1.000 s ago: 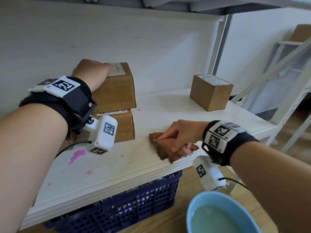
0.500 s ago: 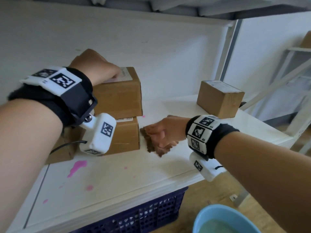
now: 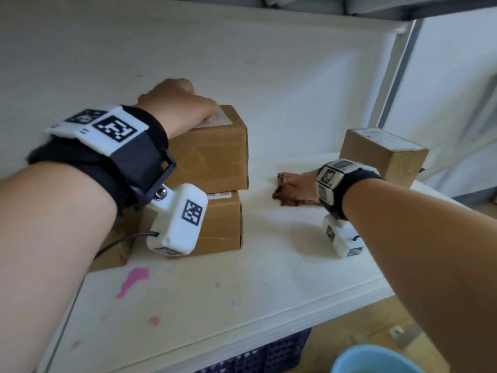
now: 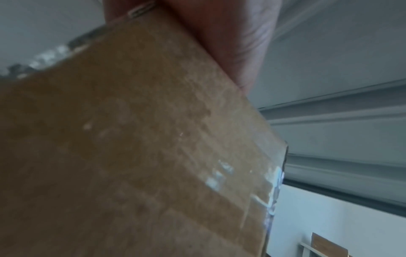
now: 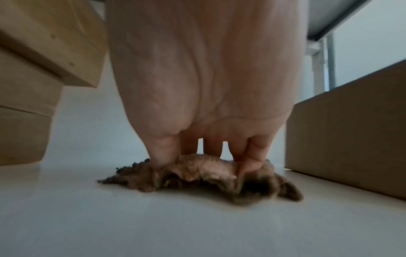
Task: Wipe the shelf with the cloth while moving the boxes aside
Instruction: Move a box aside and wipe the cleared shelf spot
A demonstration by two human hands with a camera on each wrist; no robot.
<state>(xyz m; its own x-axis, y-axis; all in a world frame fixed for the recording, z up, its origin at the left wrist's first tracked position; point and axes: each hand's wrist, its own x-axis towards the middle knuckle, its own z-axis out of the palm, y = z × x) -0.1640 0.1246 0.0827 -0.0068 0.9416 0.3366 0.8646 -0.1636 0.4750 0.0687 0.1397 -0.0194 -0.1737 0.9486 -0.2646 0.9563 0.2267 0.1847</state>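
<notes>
A: Which step is in hand?

B: The wiping itself, I'd say. The right hand (image 5: 204, 104) presses the brown cloth (image 5: 197, 175) flat on the white shelf (image 3: 269, 278), fingers (image 5: 163, 153) curled down into the fabric so its grip holds the cloth bunched beneath them. That sits right of centre in the head view, in the gap between the stacked boxes and the single box (image 3: 384, 154) at the right.

A: And the other hand?

B: The left hand (image 3: 177, 103) lies on the upper box (image 3: 209, 154) of the stack, upper left of the frame. Whether its fingers wrap the far edge I cannot tell; the left wrist view shows only cardboard and a strip of palm.

A: What does the next move call for?

B: Probably shifting that stack aside so the cloth can reach beneath it. The pink stains (image 3: 133, 279) at the lower left remain unwiped.

A: How does the cloth look?

B: Shaggy, crumpled, darker at its frayed edges, paler where it folds under the fingers.
</notes>
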